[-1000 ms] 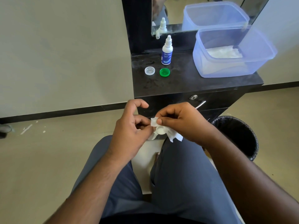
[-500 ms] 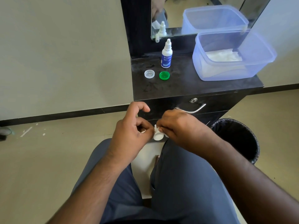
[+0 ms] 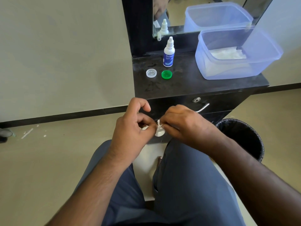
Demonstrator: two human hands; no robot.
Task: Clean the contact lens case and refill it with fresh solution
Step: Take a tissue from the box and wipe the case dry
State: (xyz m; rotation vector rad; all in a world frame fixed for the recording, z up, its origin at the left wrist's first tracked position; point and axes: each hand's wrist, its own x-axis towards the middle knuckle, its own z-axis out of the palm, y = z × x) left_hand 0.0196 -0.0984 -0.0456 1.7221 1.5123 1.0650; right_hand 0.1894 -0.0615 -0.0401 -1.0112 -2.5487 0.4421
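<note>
Our left hand [image 3: 132,128] grips the lens case [image 3: 158,132] above our lap; our right hand [image 3: 184,126] pinches a tissue [image 3: 158,122], now bunched deeper into one well, so wiping continues.

Most of the white lens case [image 3: 159,132] is hidden behind the fingers of both hands; its wells cannot be seen. The bottle [image 3: 168,54] label is too blurred to read. The bin [image 3: 241,136] is partly covered by the right forearm.

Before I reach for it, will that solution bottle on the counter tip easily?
Probably. The solution bottle stands tall and narrow on a small base, so a sideways nudge could topple it. It looks like light plastic, likely smooth; gripping low on the body seems safest.
</note>
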